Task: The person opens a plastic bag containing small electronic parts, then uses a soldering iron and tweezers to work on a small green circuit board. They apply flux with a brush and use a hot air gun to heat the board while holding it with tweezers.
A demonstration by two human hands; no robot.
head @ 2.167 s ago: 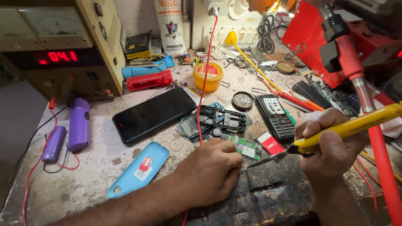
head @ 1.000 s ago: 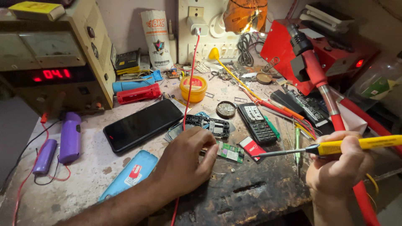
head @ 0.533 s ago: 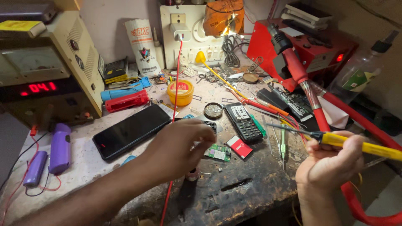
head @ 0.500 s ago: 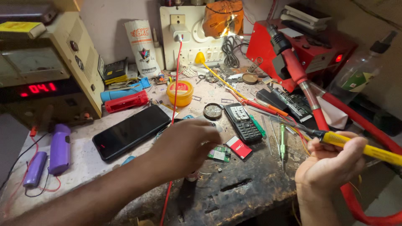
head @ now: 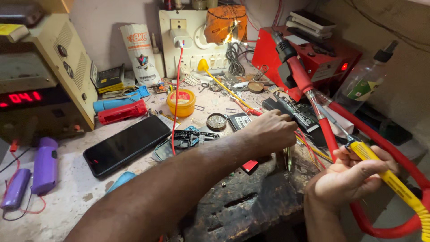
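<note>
My right hand [head: 349,177] grips a yellow-handled soldering iron [head: 389,179] at the right edge of the bench, its tip pointing up and left. My left hand [head: 268,132] reaches across the dark work pad [head: 251,201], fingers curled over tools and wires near a small keypad phone [head: 239,121]. What the fingers hold is hidden. A stripped black phone frame [head: 192,136] lies left of my forearm, and a red part [head: 250,166] peeks out beneath it.
A black smartphone [head: 127,145] lies screen-up at left. Behind it are a red torch [head: 122,112], a yellow tin [head: 181,102], a power supply with red digits [head: 40,94], two purple cylinders [head: 44,166], a red station [head: 313,54] and a red hose [head: 380,143].
My left hand left the small green board and swung right across the bench to the tools beside the keypad phone. My right hand drew the iron back to the right. The view shifted right.
</note>
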